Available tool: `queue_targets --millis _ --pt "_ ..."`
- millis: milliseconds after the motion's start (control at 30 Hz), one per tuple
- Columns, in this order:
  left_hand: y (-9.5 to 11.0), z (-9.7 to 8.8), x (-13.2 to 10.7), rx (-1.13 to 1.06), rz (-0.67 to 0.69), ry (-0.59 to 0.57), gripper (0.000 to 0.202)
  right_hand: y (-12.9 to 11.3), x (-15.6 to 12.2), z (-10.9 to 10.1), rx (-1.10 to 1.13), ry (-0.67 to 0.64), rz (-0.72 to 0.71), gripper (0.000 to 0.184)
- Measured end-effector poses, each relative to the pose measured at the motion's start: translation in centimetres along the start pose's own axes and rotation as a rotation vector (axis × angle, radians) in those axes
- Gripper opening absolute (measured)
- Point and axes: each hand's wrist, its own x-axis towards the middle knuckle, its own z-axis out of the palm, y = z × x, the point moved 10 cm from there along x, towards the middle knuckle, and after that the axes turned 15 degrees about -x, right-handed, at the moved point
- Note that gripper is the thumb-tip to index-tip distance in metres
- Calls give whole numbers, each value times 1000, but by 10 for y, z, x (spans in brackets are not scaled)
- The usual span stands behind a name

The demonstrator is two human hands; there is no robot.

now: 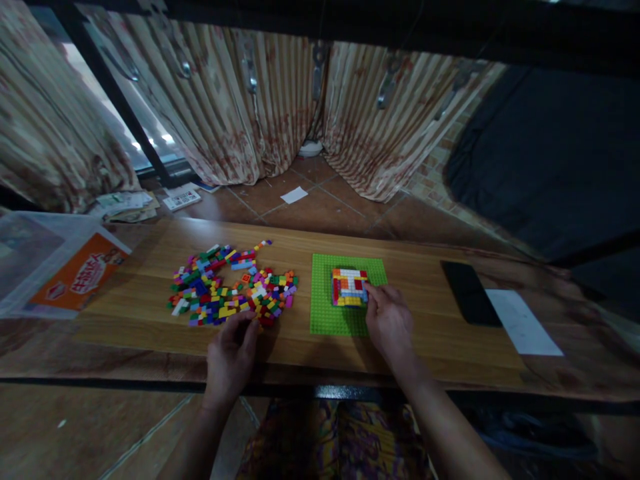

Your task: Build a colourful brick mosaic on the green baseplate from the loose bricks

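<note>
A block-shaped build of toy bricks (349, 288), in white, red, yellow, orange and blue, sits on a green studded baseplate (325, 321). My right hand (391, 322) is at its right side, index finger and thumb against the edge and the other fingers curled. To the left spreads a loose heap of multicoloured toy bricks (210, 293). At the heap's near edge my left hand (231, 352) is closed in a pinch. A bit of orange-yellow brick shows at its fingertips, mostly hidden by them.
Everything stands on a low wooden board (300, 350). A clear plastic bin (45, 233) with an orange label is at the far left. On the right lie a black phone-like slab (470, 293) and a white paper sheet (525, 322). Curtains (240, 113) hang behind.
</note>
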Motion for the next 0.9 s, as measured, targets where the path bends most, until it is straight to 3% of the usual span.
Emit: queue_targets --millis 133,233,367,500,700,900 --pt "0 0 0 -7 9 -1 29 1 -2 0 18 -6 6 37" --pt "0 0 -1 -1 6 1 29 8 -2 2 156 -3 37 37" --pt "1 0 -1 4 2 2 27 34 -1 14 406 3 230 38" --pt "0 0 0 16 5 2 28 47 3 35 558 -94 389 42" --pt "-3 0 -1 20 -3 2 29 45 14 43 522 -213 420 37" --pt "-1 1 -2 18 -14 -3 31 46 15 48 603 -220 441 33"
